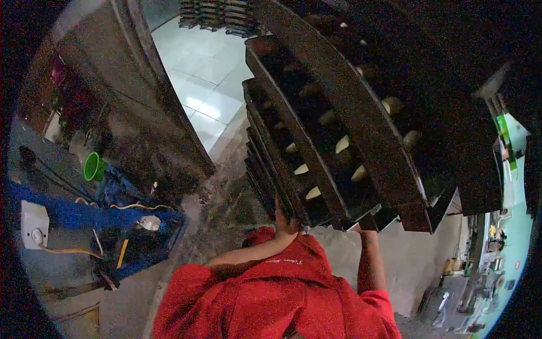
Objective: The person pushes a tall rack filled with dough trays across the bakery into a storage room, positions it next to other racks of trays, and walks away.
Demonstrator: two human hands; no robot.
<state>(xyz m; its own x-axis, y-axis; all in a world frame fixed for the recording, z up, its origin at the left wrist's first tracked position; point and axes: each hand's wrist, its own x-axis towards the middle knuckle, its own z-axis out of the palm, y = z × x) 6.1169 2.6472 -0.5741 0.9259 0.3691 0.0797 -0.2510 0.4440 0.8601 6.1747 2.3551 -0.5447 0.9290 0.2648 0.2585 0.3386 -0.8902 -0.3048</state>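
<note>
A tall tray rack (339, 113) rises in front of my red-shirted body, its dark trays stacked in tiers. Pale pieces (313, 193), perhaps dough, sit spaced out on several tiers. My left hand (287, 221) is at the near end of the rack's lower left side, its fingers closed against the dark edge. Farther right, my right hand (361, 229) reaches up to the near tray edges. Its fingers are hidden behind them, so its grip does not show.
On the left, a dark panel (152, 96) borders a bright tiled floor (209, 79). Near a blue frame (62, 209) are a green basket (93, 166), cables and a white socket box (35, 226). More stacked trays (217, 16) stand far ahead. A cluttered workbench (457, 282) is at right.
</note>
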